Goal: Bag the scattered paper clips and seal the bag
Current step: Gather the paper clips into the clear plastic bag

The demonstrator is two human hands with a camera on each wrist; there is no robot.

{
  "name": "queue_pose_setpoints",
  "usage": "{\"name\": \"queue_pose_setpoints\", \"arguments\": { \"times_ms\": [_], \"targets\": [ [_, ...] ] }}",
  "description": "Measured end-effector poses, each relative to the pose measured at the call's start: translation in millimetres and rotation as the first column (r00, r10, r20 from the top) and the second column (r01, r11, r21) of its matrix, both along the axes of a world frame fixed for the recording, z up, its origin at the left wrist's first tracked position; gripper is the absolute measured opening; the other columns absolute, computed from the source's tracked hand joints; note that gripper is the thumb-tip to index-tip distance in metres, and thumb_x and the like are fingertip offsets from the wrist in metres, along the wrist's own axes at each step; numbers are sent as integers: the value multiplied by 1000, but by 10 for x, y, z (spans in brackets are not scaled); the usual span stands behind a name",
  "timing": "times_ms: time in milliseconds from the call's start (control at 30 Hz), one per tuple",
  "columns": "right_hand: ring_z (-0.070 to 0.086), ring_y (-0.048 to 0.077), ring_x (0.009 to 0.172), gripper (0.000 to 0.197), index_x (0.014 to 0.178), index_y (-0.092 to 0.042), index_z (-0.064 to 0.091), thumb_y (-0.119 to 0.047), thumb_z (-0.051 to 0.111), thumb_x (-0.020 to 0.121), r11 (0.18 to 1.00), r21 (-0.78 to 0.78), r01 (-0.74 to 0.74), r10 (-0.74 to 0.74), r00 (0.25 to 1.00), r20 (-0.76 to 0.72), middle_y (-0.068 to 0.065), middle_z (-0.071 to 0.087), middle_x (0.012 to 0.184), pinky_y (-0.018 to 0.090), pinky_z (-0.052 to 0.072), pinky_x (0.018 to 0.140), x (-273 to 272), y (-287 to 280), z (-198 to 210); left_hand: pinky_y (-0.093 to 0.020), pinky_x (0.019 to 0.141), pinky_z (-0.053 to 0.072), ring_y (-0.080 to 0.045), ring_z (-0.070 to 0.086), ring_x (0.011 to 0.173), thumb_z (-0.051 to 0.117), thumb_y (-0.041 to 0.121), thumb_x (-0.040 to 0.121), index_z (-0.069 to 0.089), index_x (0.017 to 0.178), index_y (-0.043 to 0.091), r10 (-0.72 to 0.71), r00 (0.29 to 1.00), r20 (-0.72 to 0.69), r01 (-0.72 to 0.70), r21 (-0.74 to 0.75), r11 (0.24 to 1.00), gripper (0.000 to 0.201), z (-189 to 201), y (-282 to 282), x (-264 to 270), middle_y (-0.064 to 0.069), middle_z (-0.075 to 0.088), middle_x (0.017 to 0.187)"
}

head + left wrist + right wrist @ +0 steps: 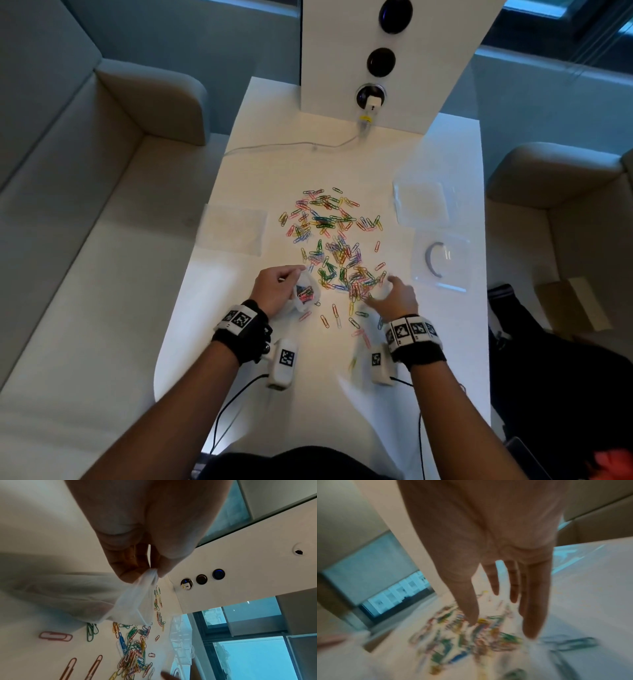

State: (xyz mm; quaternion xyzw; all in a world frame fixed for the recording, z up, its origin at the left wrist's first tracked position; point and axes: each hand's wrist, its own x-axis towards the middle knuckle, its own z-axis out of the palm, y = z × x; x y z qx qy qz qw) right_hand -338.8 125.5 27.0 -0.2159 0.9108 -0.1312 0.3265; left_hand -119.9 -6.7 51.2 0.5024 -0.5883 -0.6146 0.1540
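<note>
Over by the left edge of the white table (342, 164) lies a flat clear bag (233, 228), apart from everything else. Nearer the person, the left hand (274, 287) pinches the rim of a small clear plastic bag (306, 295) between thumb and fingertips (130, 573), holding its mouth agape; a few coloured clips already sit inside. Just to the right of it, the heap of paper clips (334, 240) spreads across the middle of the table, with stragglers trailing toward the near edge. The right hand (394, 296) hangs over the near right part of the heap, fingers (532, 601) straight and spread, holding nothing; its own camera view is blurred. Along the right edge rest two more clear bags (423, 202), one with a grey curved piece (433, 258) in it.
</note>
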Motion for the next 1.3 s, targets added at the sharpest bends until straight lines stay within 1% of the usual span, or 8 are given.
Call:
{"name": "queue_pose_setpoints", "arguments": {
  "times_ms": [167,567,767,900,1000,1100,1200,1300],
  "targets": [
    [56,34,113,112,144,-22,28,-43,91,53,999,2,-43,43,999,0,11,34,129,42,51,97,172,113,-388,-27,77,57,-17,65,104,55,19,97,72,112,14,21,1000,-13,-21,18,1000,24,-48,2,34,-3,69,118],
    [63,25,85,18,98,-9,74,-22,66,89,919,-238,-315,257,935,-246,8,67,97,31,52,83,136,-158,-433,-38,94,55,-16,64,109,56,18,96,72,112,14,55,998,-14,-54,37,998,23,-59,-60,68,-3,69,118],
    [71,16,78,23,96,-12,77,-22,82,75,924,-350,156,-112,984,141,5,76,89,30,57,85,-46,-34,-326,-42,99,52,-16,63,111,56,19,96,71,114,13,22,1000,14,-23,24,999,25,-90,-24,-2,-1,69,117],
    [72,23,91,26,106,-1,72,-9,74,82,734,-340,587,-138,620,772,14,75,98,31,60,82,86,-71,35,-41,98,52,-16,63,111,55,19,96,71,114,12,9,1000,16,-9,21,1000,25,-77,5,-83,0,69,116],
    [72,21,88,22,107,1,69,-2,67,85,663,-314,679,-32,445,895,13,75,96,23,60,73,300,-231,266,-43,92,56,-16,65,99,54,19,97,71,113,13,10,1000,18,-10,9,1000,25,-66,20,-146,-1,71,109],
    [72,23,85,19,103,1,70,-4,69,85,704,-416,577,52,542,839,16,74,94,27,59,76,521,-378,315,-45,83,59,-20,64,78,53,20,97,72,112,16,15,1000,27,-14,-26,1000,24,-48,25,-184,-14,74,95],
    [73,18,83,21,103,-9,74,-13,74,82,830,-545,116,175,874,453,9,76,93,35,59,85,645,-472,271,-42,79,58,-18,61,70,52,18,98,71,114,13,15,1000,23,-15,-35,999,26,-30,8,-190,-8,73,86],
    [68,12,101,36,125,-15,65,-13,62,90,808,-463,-364,470,872,134,3,72,114,30,52,97,720,-557,368,-38,81,57,-12,61,69,52,19,98,70,118,11,24,1000,13,-24,-27,999,28,-15,-18,-171,-6,74,97]
  ]
}}
